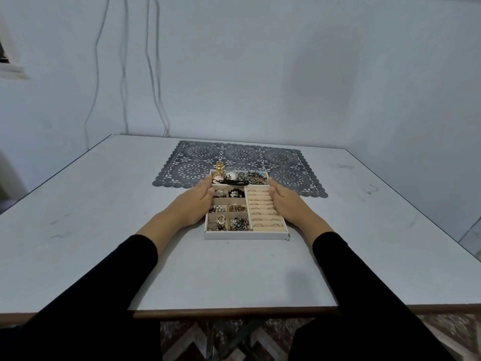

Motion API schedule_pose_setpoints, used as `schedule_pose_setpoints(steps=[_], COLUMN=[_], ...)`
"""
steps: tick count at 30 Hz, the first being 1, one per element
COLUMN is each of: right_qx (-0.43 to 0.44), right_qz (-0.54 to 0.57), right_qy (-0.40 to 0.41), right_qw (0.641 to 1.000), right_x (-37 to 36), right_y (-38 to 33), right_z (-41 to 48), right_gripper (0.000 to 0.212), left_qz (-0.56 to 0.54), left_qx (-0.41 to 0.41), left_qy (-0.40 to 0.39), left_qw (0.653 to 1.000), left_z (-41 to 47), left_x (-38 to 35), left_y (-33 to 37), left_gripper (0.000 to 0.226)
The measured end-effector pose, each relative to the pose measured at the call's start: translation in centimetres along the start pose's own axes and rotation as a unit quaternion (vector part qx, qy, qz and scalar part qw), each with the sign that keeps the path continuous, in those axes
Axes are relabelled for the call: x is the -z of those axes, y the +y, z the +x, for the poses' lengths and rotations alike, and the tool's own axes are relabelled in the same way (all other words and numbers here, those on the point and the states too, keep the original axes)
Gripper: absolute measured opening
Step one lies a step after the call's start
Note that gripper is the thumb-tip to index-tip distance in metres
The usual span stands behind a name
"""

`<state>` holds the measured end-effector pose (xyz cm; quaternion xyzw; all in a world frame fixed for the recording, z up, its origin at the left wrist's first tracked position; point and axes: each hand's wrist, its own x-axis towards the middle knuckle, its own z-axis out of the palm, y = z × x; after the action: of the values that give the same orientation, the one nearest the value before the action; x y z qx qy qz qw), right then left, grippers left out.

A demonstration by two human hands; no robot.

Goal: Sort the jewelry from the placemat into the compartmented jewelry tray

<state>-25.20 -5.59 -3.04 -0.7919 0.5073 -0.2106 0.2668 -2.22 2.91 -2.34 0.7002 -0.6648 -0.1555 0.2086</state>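
— Where is the white tray (246,235) sitting?
— It is lying flat, its far end overlapping the grey lace placemat (242,153).
— And the contents?
— Jewelry (235,207) is filling the left compartments, rings (263,204) are sitting in the beige right slots, and a gold watch (219,166) is poking over the far rim.

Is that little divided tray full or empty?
Full: every compartment of the tray holds jewelry, rings line its padded rows, and the visible placemat bears none.
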Motion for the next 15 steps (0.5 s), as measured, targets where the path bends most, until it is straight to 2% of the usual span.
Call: schedule_pose_setpoints(steps=[12, 15], right_qx=[0.017, 0.008], right_qz=[0.039, 0.043], right_qy=[0.010, -0.026], right_qw=[0.999, 0.999], right_x=[0.2, 0.9], right_y=[0.6, 0.2], right_z=[0.5, -1.0], right_gripper=[0.049, 0.049], left_qz=[-0.012, -0.023], left_qx=[-0.006, -0.011], left_qy=[0.044, 0.034], left_qw=[0.999, 0.999], left_z=[0.0, -1.3], left_x=[-0.3, 0.1], left_y=[-0.3, -0.1], left_gripper=[0.050, 0.048])
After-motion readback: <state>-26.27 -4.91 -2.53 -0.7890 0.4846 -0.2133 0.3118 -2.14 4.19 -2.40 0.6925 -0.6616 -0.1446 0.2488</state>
